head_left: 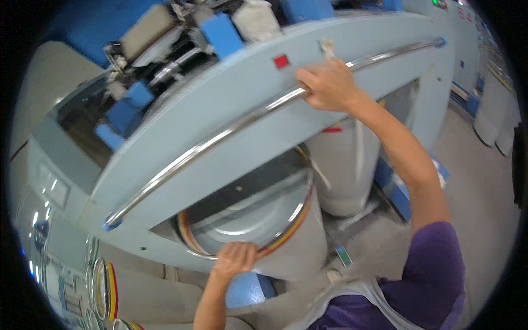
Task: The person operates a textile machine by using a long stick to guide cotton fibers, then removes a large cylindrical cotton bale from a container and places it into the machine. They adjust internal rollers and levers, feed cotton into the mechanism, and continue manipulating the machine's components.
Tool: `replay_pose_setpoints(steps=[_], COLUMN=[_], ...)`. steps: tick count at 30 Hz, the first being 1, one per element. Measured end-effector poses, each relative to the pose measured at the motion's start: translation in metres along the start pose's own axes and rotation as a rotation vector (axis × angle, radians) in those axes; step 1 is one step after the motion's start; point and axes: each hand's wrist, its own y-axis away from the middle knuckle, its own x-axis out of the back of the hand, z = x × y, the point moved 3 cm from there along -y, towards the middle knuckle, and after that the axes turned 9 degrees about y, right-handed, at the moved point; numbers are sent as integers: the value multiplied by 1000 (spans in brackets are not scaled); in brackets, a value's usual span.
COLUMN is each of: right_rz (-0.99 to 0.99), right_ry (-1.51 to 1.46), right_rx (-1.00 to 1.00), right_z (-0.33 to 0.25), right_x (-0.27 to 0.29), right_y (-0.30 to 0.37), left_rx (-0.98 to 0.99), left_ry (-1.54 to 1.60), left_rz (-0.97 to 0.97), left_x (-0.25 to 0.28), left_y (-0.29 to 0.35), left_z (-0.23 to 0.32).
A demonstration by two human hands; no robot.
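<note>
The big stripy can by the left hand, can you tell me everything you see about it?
The can is big, round and whitish-grey, with smooth-looking sides, a shiny metal-looking rim and red and yellow bands. It stands partly beneath the pale blue machine's front, which hides its back. The left hand grips its near rim. Inside looks greyish and shiny.

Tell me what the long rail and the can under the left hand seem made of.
The long rail: polished metal, probably steel, judging by mirror-like highlights. The can: pale, matte, perhaps plastic, though painted metal is possible; its shiny rim looks metallic.
</note>
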Motion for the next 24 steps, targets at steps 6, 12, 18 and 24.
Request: replay_pose_setpoints(steps=[6,12,18,24], right_rz=[48,72,-15,-115], right_ry=[-24,-12,-27,-189], right_rx=[-54,-102,-36,41], right_z=[-1,-2,-4,3], right_x=[-6,-7,1,8], right_y=[0,-1,-4,-5], left_rx=[57,151,797,922], left_ry=[41,33,131,49], left_rz=[-39,40,278,110], left_x=[11,-30,-120,-197], left_y=[31,44,65,76], left_z=[-5,-30,-75,-108])
